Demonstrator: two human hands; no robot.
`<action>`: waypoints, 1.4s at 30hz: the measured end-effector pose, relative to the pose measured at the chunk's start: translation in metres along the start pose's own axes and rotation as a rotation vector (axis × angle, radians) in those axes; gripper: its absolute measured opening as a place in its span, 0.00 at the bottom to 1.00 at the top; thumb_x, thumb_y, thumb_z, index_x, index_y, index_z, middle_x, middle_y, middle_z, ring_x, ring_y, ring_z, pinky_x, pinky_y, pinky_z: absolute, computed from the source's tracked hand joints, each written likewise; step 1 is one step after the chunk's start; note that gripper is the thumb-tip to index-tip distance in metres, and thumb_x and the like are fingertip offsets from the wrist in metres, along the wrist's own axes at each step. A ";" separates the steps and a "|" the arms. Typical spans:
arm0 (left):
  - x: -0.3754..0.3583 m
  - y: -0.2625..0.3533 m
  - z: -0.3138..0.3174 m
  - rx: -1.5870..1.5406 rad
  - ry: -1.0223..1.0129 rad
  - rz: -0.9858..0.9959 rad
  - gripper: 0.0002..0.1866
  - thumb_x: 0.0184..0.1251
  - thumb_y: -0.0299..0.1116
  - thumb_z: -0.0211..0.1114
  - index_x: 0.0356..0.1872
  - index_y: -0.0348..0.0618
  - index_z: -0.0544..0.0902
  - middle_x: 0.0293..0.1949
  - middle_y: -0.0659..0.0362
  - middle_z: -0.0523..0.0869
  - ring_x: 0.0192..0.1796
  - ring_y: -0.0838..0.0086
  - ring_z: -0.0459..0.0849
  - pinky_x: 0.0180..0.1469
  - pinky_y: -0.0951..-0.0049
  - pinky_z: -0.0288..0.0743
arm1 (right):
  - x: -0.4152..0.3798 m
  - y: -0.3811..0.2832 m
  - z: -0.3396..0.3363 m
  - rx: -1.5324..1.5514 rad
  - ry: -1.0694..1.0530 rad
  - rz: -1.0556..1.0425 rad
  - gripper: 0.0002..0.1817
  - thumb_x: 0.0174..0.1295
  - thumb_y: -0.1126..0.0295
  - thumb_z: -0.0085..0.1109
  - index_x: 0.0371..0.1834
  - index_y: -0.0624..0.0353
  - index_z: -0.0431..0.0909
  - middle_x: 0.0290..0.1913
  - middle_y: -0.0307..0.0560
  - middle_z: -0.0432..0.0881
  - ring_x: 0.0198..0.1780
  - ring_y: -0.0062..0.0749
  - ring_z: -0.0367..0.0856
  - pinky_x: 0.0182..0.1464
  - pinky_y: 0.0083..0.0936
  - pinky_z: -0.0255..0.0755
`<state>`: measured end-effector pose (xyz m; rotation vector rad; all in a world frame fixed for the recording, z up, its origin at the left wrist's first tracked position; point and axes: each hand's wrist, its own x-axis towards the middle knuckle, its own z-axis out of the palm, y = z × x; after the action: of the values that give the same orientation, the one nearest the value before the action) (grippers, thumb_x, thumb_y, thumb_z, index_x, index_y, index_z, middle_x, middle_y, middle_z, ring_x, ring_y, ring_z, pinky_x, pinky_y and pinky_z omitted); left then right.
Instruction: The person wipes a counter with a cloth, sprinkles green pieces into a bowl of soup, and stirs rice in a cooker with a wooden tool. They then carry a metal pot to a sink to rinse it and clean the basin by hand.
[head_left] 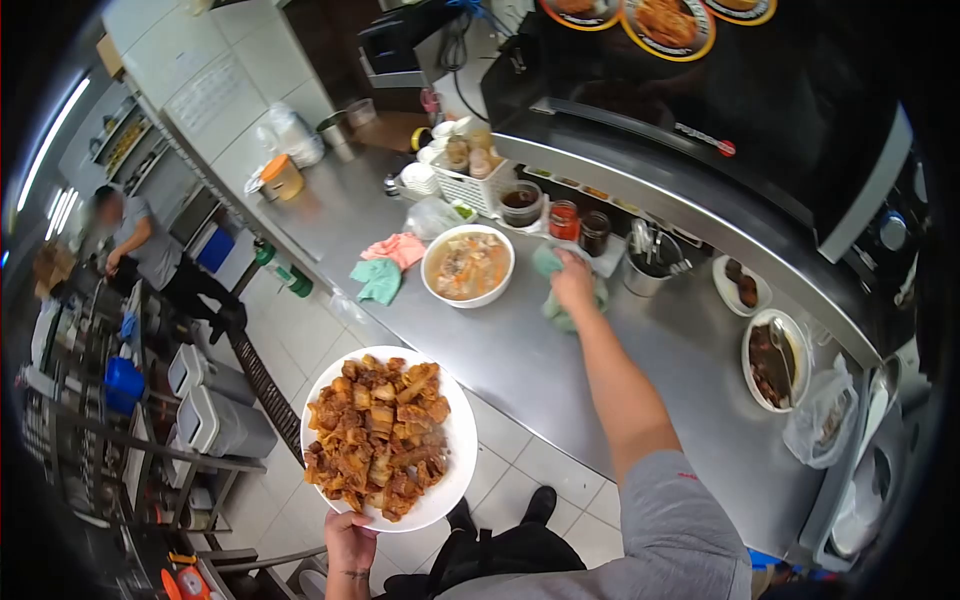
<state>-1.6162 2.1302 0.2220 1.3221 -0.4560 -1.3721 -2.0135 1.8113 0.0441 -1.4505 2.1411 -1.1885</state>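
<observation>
My left hand (pixel 350 545) grips the near rim of a white plate (pixel 463 450), holding it in the air in front of the counter. Browned fried meat pieces (pixel 380 430) are heaped on the plate. Stretched out over the steel counter, my right hand (pixel 572 283) is closed on a green cloth (pixel 557 316) that lies against the surface. Left of that cloth stands a white bowl (pixel 492 298) of soup (pixel 465 262) with orange bits. Another green cloth (pixel 378 281) and a pink cloth (pixel 396 249) lie beyond the bowl's left side.
Behind the right hand stand a red-filled jar (pixel 564 222), a dark jar (pixel 595 233) and a metal container of utensils (pixel 648 270). Dishes with dark food, one an oval dish (pixel 748 375), sit at the right. Lidded bins (pixel 225 425) and a person (pixel 155 240) are at the left.
</observation>
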 end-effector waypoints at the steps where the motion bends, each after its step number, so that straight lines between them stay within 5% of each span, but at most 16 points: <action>1: -0.002 -0.001 -0.001 0.012 0.019 0.000 0.35 0.40 0.17 0.50 0.60 0.31 0.66 0.55 0.48 0.77 0.54 0.55 0.81 0.53 0.59 0.81 | 0.011 0.012 0.017 -0.156 -0.011 -0.047 0.22 0.54 0.73 0.51 0.54 0.52 0.77 0.64 0.50 0.71 0.66 0.45 0.67 0.64 0.40 0.61; 4: -0.003 -0.003 0.002 -0.008 0.045 0.008 0.35 0.39 0.16 0.51 0.59 0.32 0.66 0.54 0.48 0.78 0.52 0.54 0.82 0.47 0.60 0.83 | -0.012 0.004 0.035 -0.366 -0.092 -0.114 0.22 0.56 0.70 0.49 0.56 0.50 0.75 0.67 0.49 0.67 0.66 0.44 0.64 0.61 0.51 0.60; 7: 0.001 0.001 -0.013 -0.005 -0.003 -0.055 0.35 0.40 0.16 0.52 0.59 0.32 0.66 0.53 0.48 0.78 0.51 0.54 0.83 0.46 0.60 0.84 | -0.123 -0.035 0.047 -0.363 -0.411 -0.281 0.18 0.57 0.71 0.47 0.51 0.52 0.76 0.56 0.53 0.74 0.61 0.48 0.68 0.56 0.46 0.62; 8: 0.001 0.005 -0.008 -0.003 -0.042 -0.050 0.35 0.40 0.16 0.52 0.59 0.31 0.67 0.53 0.48 0.78 0.52 0.54 0.82 0.49 0.59 0.82 | -0.183 -0.039 0.053 -0.261 -0.331 -0.445 0.15 0.58 0.71 0.46 0.48 0.54 0.77 0.49 0.56 0.75 0.57 0.49 0.71 0.55 0.47 0.64; 9: 0.007 0.006 -0.002 0.002 -0.088 -0.056 0.34 0.40 0.17 0.52 0.59 0.31 0.67 0.54 0.49 0.78 0.53 0.55 0.82 0.52 0.57 0.81 | -0.222 -0.063 0.029 0.121 -0.533 -0.321 0.13 0.59 0.70 0.47 0.42 0.56 0.80 0.43 0.58 0.78 0.53 0.51 0.74 0.56 0.46 0.66; 10: 0.007 0.011 0.001 -0.008 -0.095 -0.075 0.35 0.40 0.17 0.53 0.59 0.31 0.68 0.56 0.48 0.77 0.55 0.55 0.80 0.58 0.55 0.77 | -0.247 -0.102 -0.004 0.029 -0.856 -0.197 0.11 0.59 0.71 0.47 0.37 0.57 0.82 0.36 0.60 0.80 0.49 0.53 0.76 0.57 0.44 0.66; 11: 0.007 0.017 0.001 0.022 -0.144 -0.101 0.36 0.39 0.18 0.53 0.60 0.32 0.67 0.57 0.48 0.77 0.58 0.55 0.78 0.58 0.55 0.77 | -0.276 -0.119 -0.026 0.222 -0.781 -0.103 0.12 0.57 0.74 0.47 0.35 0.56 0.84 0.31 0.59 0.80 0.46 0.53 0.77 0.54 0.44 0.67; 15: 0.017 0.041 0.014 0.095 -0.305 -0.161 0.36 0.40 0.19 0.52 0.61 0.32 0.67 0.57 0.48 0.77 0.57 0.55 0.79 0.56 0.54 0.79 | -0.302 -0.134 -0.085 0.007 -0.109 -0.334 0.13 0.50 0.71 0.53 0.38 0.52 0.84 0.49 0.53 0.77 0.53 0.44 0.71 0.54 0.37 0.63; 19: 0.035 0.058 0.016 0.156 -0.485 -0.287 0.35 0.42 0.20 0.53 0.61 0.33 0.67 0.57 0.49 0.77 0.57 0.55 0.79 0.56 0.54 0.79 | -0.396 -0.119 -0.172 -0.326 -0.051 -0.433 0.21 0.48 0.72 0.55 0.49 0.49 0.78 0.57 0.49 0.71 0.58 0.42 0.68 0.57 0.40 0.61; 21: 0.040 0.067 0.022 0.178 -0.575 -0.333 0.35 0.42 0.20 0.53 0.61 0.34 0.67 0.57 0.50 0.77 0.57 0.56 0.79 0.56 0.54 0.79 | -0.446 -0.128 -0.238 -0.459 -0.141 -0.182 0.26 0.46 0.70 0.59 0.53 0.47 0.76 0.59 0.49 0.70 0.61 0.44 0.67 0.57 0.43 0.62; 23: 0.045 0.072 0.034 0.209 -0.692 -0.413 0.35 0.42 0.20 0.53 0.62 0.36 0.67 0.57 0.50 0.77 0.57 0.56 0.79 0.55 0.53 0.79 | -0.502 -0.118 -0.295 -0.498 0.031 0.076 0.28 0.41 0.67 0.66 0.53 0.49 0.77 0.61 0.54 0.70 0.61 0.49 0.67 0.60 0.48 0.61; 25: 0.043 0.051 0.052 0.268 -0.733 -0.470 0.36 0.42 0.21 0.54 0.62 0.37 0.66 0.57 0.50 0.76 0.56 0.56 0.79 0.54 0.52 0.79 | -0.569 -0.082 -0.349 -0.671 0.297 0.467 0.31 0.45 0.71 0.59 0.60 0.49 0.75 0.63 0.60 0.68 0.61 0.56 0.67 0.63 0.49 0.58; 29: 0.040 -0.015 0.099 0.300 -0.861 -0.529 0.37 0.43 0.20 0.54 0.63 0.35 0.64 0.57 0.49 0.76 0.56 0.54 0.79 0.54 0.51 0.79 | -0.609 0.026 -0.458 -0.926 0.671 0.792 0.29 0.58 0.66 0.52 0.67 0.49 0.67 0.66 0.62 0.64 0.63 0.57 0.65 0.64 0.50 0.56; 33: 0.038 -0.058 0.142 0.323 -0.971 -0.622 0.35 0.44 0.20 0.54 0.62 0.34 0.65 0.57 0.48 0.77 0.58 0.54 0.78 0.58 0.51 0.76 | -0.569 0.044 -0.488 -0.933 0.677 1.115 0.29 0.60 0.63 0.51 0.68 0.50 0.65 0.66 0.63 0.64 0.63 0.58 0.66 0.64 0.50 0.57; 37: 0.036 -0.069 0.180 0.288 -0.989 -0.696 0.32 0.51 0.19 0.52 0.63 0.34 0.61 0.55 0.48 0.77 0.56 0.55 0.80 0.56 0.52 0.78 | -0.538 -0.019 -0.381 -0.952 0.650 0.721 0.33 0.54 0.61 0.56 0.67 0.51 0.65 0.65 0.62 0.64 0.63 0.59 0.64 0.65 0.50 0.56; 42: 0.008 -0.019 0.194 0.456 -1.102 -0.740 0.36 0.63 0.29 0.57 0.70 0.39 0.49 0.51 0.53 0.78 0.58 0.64 0.77 0.58 0.57 0.75 | -0.474 -0.088 -0.333 -0.587 0.201 0.489 0.32 0.52 0.65 0.59 0.64 0.54 0.67 0.65 0.64 0.64 0.63 0.60 0.64 0.65 0.49 0.57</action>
<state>-1.7904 2.0514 0.2594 0.9848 -1.1258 -2.7348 -1.9574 2.3667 0.2231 -0.9007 2.9191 -0.5680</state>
